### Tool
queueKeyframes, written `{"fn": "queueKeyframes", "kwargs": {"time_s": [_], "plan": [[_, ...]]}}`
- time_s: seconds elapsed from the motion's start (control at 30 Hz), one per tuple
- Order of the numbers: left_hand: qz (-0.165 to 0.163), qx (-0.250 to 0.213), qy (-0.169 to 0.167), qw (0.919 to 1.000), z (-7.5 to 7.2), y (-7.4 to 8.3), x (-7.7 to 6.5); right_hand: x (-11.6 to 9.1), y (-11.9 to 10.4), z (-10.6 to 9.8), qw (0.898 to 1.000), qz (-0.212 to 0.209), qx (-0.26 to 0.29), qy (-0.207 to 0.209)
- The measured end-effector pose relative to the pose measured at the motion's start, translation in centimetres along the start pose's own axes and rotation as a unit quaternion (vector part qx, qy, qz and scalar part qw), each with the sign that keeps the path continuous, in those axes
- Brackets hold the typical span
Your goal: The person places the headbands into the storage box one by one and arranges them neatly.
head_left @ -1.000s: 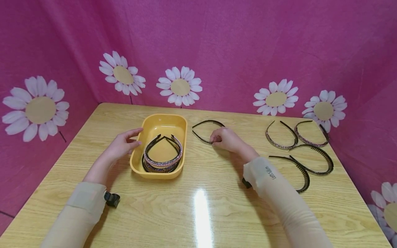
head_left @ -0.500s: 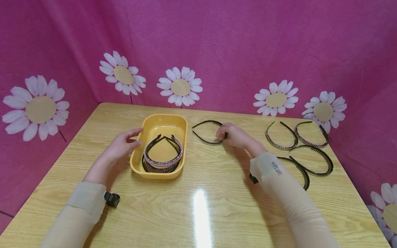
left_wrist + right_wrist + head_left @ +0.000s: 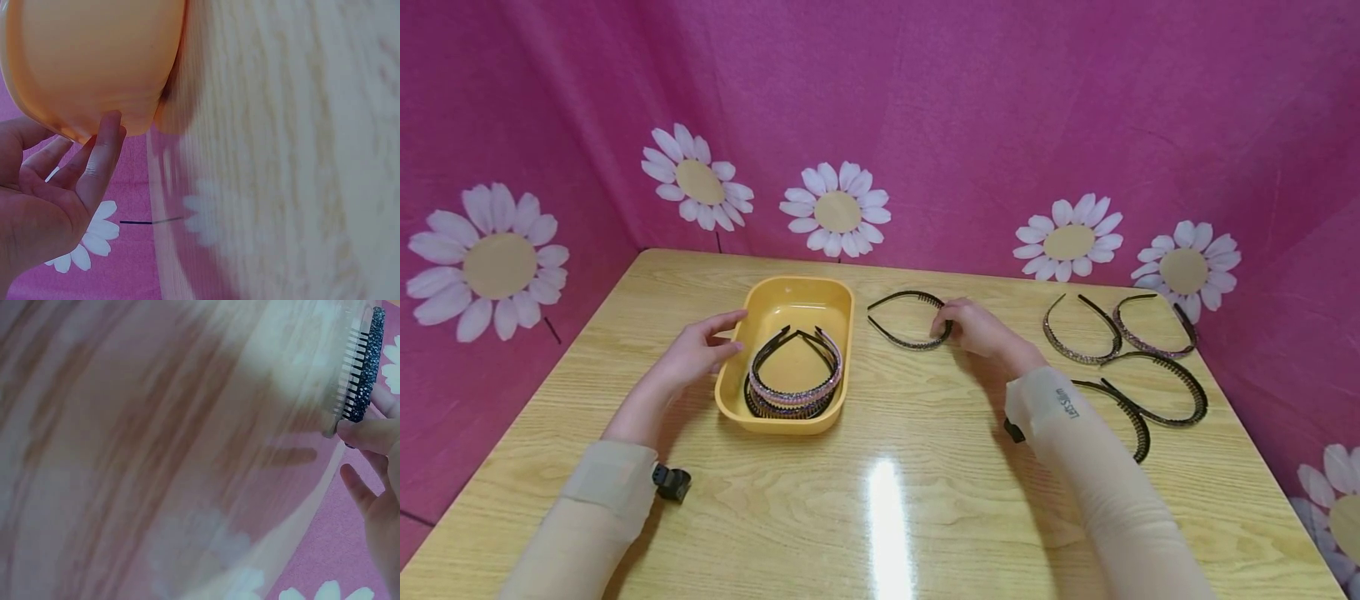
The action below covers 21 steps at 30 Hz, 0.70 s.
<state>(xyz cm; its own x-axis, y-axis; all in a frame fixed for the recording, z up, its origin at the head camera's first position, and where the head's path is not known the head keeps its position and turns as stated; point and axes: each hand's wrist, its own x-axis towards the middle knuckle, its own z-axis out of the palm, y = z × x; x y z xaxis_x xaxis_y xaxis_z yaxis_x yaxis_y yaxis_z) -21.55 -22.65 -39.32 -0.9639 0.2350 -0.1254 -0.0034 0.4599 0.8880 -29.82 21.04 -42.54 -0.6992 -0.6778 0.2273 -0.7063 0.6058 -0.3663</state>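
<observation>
A yellow plastic tray [image 3: 735, 408] stands left of the table's middle, with several dark and glittery headbands [image 3: 793, 396] nested in its near end. My left hand [image 3: 696, 350] holds the tray by its left rim; in the left wrist view, fingertips [image 3: 111, 122] touch the outer wall. Right of the tray lies a black toothed headband [image 3: 910, 343] with a glittery outer face, its ends toward the tray. My right hand [image 3: 973, 325] pinches its curved side between thumb and fingers. The right wrist view shows the teeth and glitter of this headband [image 3: 365, 375] close up.
Several more headbands lie at the table's right: two glittery ones [image 3: 1082, 358] at the back, and black toothed ones [image 3: 1198, 387] nearer, one partly behind my right forearm. A pink curtain with daisies [image 3: 955, 150] closes off the table's [image 3: 820, 517] back and sides.
My right hand has slid right along the headband, from its near side to its curved right end. The headband stays almost in place. My left hand and the tray have not moved.
</observation>
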Motion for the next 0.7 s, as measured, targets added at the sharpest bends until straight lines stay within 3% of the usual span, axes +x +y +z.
{"fn": "queueKeyframes", "kwargs": {"time_s": [0.33, 0.7], "plan": [[-0.001, -0.006, -0.004, 1.0000, -0.02, -0.12, 0.02, -0.10, -0.19, 0.01, 0.999, 0.049, -0.014, -0.004], [-0.006, 0.002, 0.002, 1.0000, 0.01, -0.12, 0.09, -0.12, -0.67, -0.41, 0.998, 0.045, -0.029, -0.011]]}}
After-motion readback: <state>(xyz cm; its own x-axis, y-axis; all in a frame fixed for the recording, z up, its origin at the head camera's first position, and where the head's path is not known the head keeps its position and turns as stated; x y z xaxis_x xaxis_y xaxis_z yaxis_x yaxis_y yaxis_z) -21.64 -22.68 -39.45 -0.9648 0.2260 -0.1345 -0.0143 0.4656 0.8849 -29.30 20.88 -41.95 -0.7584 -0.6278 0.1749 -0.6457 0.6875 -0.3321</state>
